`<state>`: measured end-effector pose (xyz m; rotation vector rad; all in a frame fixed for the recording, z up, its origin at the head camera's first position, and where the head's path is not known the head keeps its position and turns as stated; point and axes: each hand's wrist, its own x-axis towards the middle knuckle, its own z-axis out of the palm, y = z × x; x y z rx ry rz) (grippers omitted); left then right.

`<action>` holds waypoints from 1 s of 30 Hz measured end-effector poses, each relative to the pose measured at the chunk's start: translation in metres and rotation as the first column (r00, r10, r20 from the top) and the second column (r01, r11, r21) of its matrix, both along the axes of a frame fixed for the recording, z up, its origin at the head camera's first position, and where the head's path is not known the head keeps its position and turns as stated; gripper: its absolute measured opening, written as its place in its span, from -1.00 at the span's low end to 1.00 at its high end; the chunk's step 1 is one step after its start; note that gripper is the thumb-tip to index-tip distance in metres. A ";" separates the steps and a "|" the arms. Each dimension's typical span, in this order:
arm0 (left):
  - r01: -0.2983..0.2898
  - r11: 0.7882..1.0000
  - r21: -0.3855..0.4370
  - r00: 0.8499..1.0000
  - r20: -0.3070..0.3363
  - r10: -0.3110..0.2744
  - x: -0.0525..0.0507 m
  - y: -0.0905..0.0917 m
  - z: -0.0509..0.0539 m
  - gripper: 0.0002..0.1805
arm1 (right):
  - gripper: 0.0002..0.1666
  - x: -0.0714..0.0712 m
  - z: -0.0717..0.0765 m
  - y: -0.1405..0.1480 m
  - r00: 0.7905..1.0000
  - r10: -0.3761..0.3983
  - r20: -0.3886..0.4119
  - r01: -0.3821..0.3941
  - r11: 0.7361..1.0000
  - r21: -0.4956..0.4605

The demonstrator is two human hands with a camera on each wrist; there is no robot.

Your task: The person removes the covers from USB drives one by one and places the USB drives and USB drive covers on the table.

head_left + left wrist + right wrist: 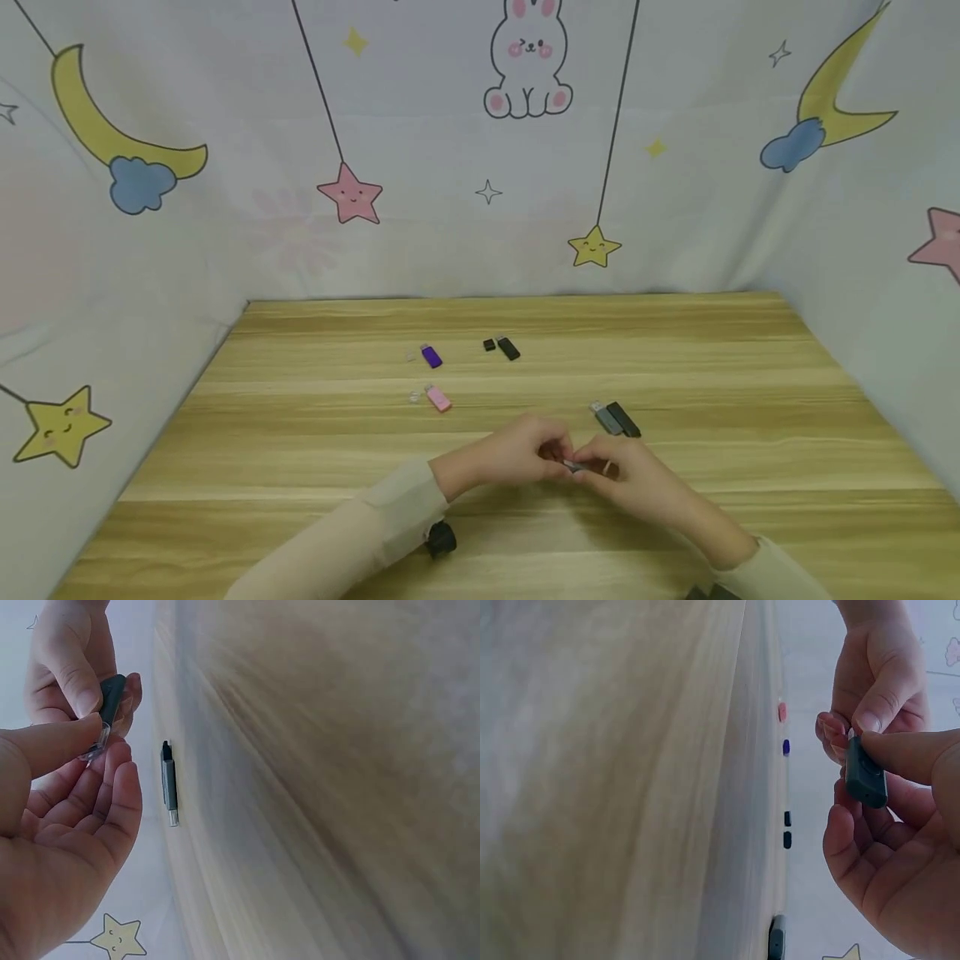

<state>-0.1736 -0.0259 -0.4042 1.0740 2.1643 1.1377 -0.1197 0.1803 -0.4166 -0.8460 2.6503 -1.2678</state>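
Observation:
Above the table's near part, my two hands meet at a small dark grey-green USB stick (866, 780). The right hand (633, 473) pinches the stick's body between thumb and fingers. My left hand (521, 454) pinches the clear cap (96, 742) at the stick's connector end; whether the cap is fully seated is hidden by the fingertips. In the head view the fingers cover most of the stick. Just beyond the right hand lie a grey USB stick (606, 418) with its metal plug bare and a black piece (624, 419) against its side.
Farther back on the wooden table (712, 350) lie a purple USB stick (431, 357), a pink one (438, 398) and a black one (508, 347). Small clear caps (414, 397) lie by the first two, a black cap (489, 344) by the third. A patterned curtain (450, 167) encloses the table.

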 end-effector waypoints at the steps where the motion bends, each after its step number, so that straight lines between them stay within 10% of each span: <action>1: 0.003 1.000 0.004 1.000 0.006 -0.004 0.001 -0.001 0.000 -0.93 | -0.87 0.001 0.000 -0.001 1.000 0.010 -0.001 -0.010 1.000 -0.006; 30: 0.052 0.995 0.083 0.986 0.153 -0.064 0.026 -0.025 -0.007 -0.90 | -0.86 0.008 -0.006 -0.011 0.961 0.274 0.019 -0.271 0.957 -0.105</action>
